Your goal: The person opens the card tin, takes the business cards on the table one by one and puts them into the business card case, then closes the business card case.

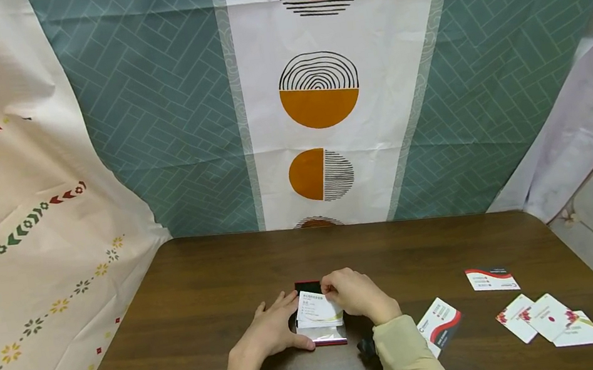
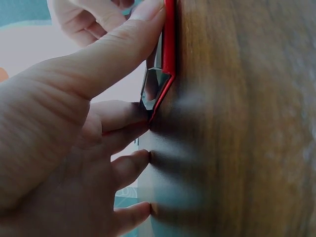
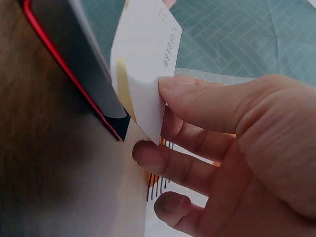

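A red-edged black card holder (image 1: 324, 343) with a clear pocket lies on the table in front of me. My left hand (image 1: 270, 334) holds it from the left, thumb at the near edge and index finger at the far part, other fingertips on the wood. A white business card (image 3: 143, 64) with a yellow curve and small print overlaps the holder's pocket in the head view. My right hand (image 1: 358, 293) pinches this card at its far right edge, thumb on its printed face. In the right wrist view the card stands tilted beside the card holder.
To the right of my right forearm lies a red, black and white card (image 1: 438, 324). Further right are a similar card (image 1: 492, 279) and a fanned group of white floral cards (image 1: 551, 318). The brown table (image 1: 203, 286) meets a patterned curtain (image 1: 164, 134) at the back.
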Motion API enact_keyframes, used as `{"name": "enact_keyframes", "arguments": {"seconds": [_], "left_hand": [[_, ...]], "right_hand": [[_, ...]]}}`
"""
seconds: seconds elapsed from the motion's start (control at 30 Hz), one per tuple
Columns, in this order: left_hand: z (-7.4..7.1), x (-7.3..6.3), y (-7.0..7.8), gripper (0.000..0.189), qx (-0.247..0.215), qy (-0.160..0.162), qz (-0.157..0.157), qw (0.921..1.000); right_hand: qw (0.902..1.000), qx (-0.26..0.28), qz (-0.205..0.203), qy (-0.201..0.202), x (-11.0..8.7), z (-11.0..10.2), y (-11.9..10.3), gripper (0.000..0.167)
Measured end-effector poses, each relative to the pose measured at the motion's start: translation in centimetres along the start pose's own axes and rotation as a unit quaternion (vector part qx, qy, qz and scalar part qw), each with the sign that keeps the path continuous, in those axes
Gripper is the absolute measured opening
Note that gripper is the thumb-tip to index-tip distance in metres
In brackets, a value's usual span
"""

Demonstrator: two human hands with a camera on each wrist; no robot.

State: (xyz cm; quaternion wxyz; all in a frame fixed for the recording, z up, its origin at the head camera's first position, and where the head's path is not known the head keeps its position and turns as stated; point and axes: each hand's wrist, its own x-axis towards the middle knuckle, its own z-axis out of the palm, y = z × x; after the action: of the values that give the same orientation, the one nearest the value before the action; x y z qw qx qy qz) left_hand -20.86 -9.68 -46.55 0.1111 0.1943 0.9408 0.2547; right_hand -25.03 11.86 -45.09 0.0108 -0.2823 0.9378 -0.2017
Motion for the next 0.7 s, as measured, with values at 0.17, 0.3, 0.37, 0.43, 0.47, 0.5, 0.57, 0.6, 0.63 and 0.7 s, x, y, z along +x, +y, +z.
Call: {"name": "enact_keyframes", "arguments": {"seconds": [0.17,0.3,0.37,0.43,0.47,0.5,0.57,0.6,0.63,0.7], "left_hand": [[-0.05,-0.03,0.00,0.096,-0.001,-0.001,0.002,1.0000],[-0.15,-0.09,0.01,0.096,-0.005,0.002,0.007,1.0000],[-0.19,-0.11,-0.01,0.095,-0.004,0.002,0.008,1.0000],[-0.23,-0.10,-0.01,0.095,-0.003,0.000,0.008,1.0000],[-0.24,-0.08,-0.04,0.095,-0.002,-0.001,0.007,1.0000],[-0.27,-0.08,-0.03,0.095,-0.002,-0.002,0.006,1.0000],[-0.23,0.00,0.00,0.095,0.000,-0.003,0.005,1.0000],[-0.23,0.02,0.02,0.095,0.001,-0.002,0.004,1.0000],[-0.18,0.04,0.01,0.095,0.002,-0.002,0.004,1.0000],[-0.10,0.06,0.00,0.096,0.005,-0.005,0.001,1.0000]], "right_hand": [[0.9997,-0.001,0.012,-0.021,0.03,0.03,-0.25,0.012],[0.9994,0.000,0.014,-0.033,0.01,-0.05,-0.48,0.011],[0.9992,-0.001,0.013,-0.038,-0.01,-0.04,-0.56,0.010],[0.9990,0.000,0.015,-0.042,-0.02,-0.05,-0.63,0.010],[0.9990,0.001,0.014,-0.042,-0.01,-0.02,-0.66,0.010],[0.9989,0.002,0.014,-0.044,0.00,0.00,-0.68,0.011],[0.9987,0.003,0.015,-0.048,-0.01,0.02,-0.67,0.011],[0.9987,0.005,0.015,-0.049,-0.02,0.03,-0.66,0.012],[0.9986,0.005,0.014,-0.050,-0.02,0.06,-0.64,0.012],[0.9984,0.007,0.012,-0.054,-0.08,0.13,-0.61,0.013]]}}
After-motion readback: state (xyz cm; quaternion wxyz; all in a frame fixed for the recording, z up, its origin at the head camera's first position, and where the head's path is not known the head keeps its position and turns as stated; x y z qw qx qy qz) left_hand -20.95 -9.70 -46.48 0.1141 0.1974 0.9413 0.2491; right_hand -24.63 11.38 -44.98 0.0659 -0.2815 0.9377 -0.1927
